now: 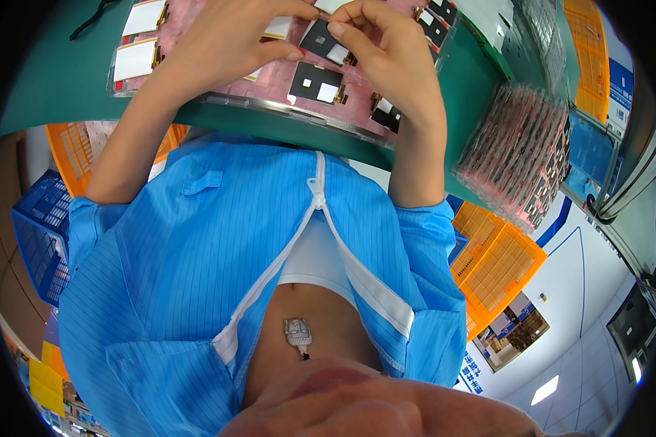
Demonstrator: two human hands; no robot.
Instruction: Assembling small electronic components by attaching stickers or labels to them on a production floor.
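Observation:
A flat black panel (317,41) with a white patch and a small ribbon connector is pinched at its upper edge between the thumb and index finger of my right hand (397,62). My left hand (237,40) reaches over the tray from the left, thumb and index finger apart at the panel's left side. Whether a fingertip touches the panel, I cannot tell. Below lies a clear plastic tray (251,105) with a pink lining. Another black panel (315,82) rests in it near the front edge, and white-faced panels (135,60) lie at its left.
The tray sits on a green tabletop (47,87). To the right stands a tall stack of similar filled trays (517,153). Orange crates (499,262) and a blue crate (40,233) are below table level on either side. A black cord (87,22) lies at far left.

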